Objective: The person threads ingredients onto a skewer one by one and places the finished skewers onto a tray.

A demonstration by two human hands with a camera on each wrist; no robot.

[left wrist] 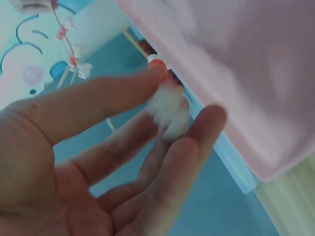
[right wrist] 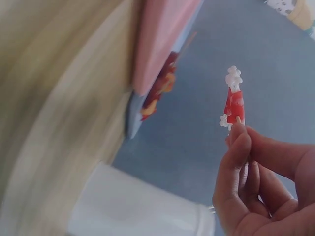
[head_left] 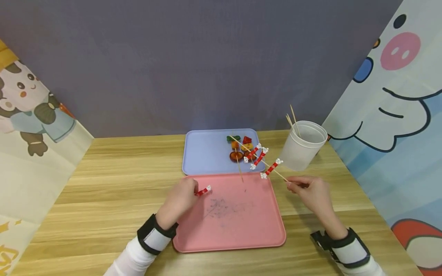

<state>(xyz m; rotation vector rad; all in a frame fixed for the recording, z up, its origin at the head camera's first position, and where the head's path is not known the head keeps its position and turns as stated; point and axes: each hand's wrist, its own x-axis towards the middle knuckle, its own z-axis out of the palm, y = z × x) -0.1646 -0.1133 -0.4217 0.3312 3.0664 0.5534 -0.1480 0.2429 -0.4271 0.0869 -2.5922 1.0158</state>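
My left hand pinches a small red piece with white frilled ends between thumb and fingers, above the left side of the pink tray. In the left wrist view that red piece looks blurred at the fingertips. My right hand pinches the near end of a thin wooden skewer, to the right of the tray. Three similar red pieces are threaded along this skewer, which points up and to the left. Seen from the right wrist, the skewered pieces stand beyond the fingertips.
Behind the pink tray lies a blue tray bearing skewered toy food in green, orange, yellow, red and brown. A white tub at the back right holds several bare skewers. A grey panel and printed side walls enclose the wooden table.
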